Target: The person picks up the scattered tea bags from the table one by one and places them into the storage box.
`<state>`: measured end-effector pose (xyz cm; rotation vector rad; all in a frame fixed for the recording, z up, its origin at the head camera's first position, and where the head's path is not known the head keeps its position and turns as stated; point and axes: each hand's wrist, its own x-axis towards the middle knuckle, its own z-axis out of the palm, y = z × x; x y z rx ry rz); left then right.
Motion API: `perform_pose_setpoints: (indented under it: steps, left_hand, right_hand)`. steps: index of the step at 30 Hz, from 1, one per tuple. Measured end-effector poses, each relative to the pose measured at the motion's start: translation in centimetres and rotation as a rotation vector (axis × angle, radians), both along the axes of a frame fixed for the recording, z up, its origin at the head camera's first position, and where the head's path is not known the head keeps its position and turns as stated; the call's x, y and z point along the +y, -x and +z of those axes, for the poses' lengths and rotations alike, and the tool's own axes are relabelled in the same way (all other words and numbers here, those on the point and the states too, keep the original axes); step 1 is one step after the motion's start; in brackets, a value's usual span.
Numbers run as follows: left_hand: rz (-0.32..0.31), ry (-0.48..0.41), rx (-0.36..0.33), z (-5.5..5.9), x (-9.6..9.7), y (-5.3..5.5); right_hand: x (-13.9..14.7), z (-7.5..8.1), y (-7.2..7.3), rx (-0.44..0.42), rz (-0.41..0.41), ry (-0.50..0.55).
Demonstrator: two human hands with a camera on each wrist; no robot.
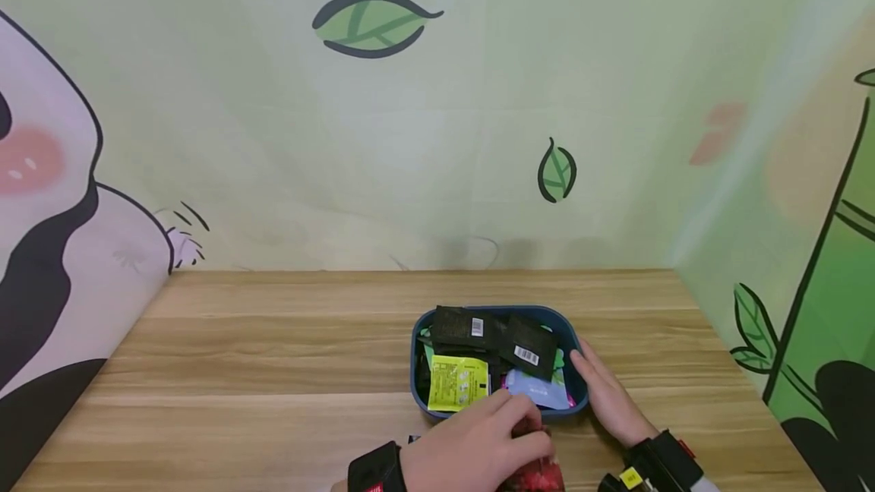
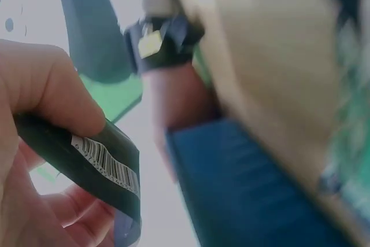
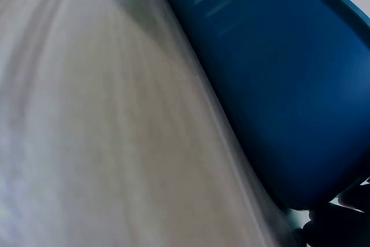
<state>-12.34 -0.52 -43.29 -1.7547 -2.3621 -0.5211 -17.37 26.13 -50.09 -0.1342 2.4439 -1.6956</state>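
My left hand [image 1: 475,446] is in front of the blue basket [image 1: 414,374], pinching a small packet [image 1: 536,475] between thumb and fingers. The packet looks red in the head view; in the left wrist view its side is black with a white barcode label [image 2: 107,163]. My right hand [image 1: 611,395] rests against the basket's right outer wall with its fingers extended. Inside the basket lie black packets [image 1: 454,329] with barcode labels, a yellow packet [image 1: 456,384] and a lilac packet [image 1: 536,388]. In the right wrist view the basket's wall [image 3: 277,79] fills the upper right.
The basket stands on a wood-grain table [image 1: 273,370]. Behind it is a pale green wall covering [image 1: 478,97] with leaf drawings, and a panda drawing [image 1: 41,249] is at the left. Part of a small dark item [image 1: 413,439] shows beside the left wrist.
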Motion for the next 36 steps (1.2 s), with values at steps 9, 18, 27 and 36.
perform_pose_setpoints:
  steps: [9, 18, 27, 36]
  left_hand:
    - [0.120, -0.031, 0.113, 0.8, 2.3, 3.0]
    - [0.202, -0.019, 0.148, 0.1, 3.3, 4.9]
    - [0.326, 0.043, 0.110, -0.8, 3.3, 5.1]
    - [0.271, 0.065, 0.075, -0.5, 2.4, 4.6]
  right_hand:
    - [0.0, 0.0, -0.1, 0.005, 0.023, 0.049]
    - [0.0, -0.1, -0.1, 0.018, 0.054, 0.085]
    - [0.2, -0.3, -0.1, 0.050, 0.054, 0.075]
    - [0.1, -0.4, 0.0, 0.061, 0.055, 0.069]
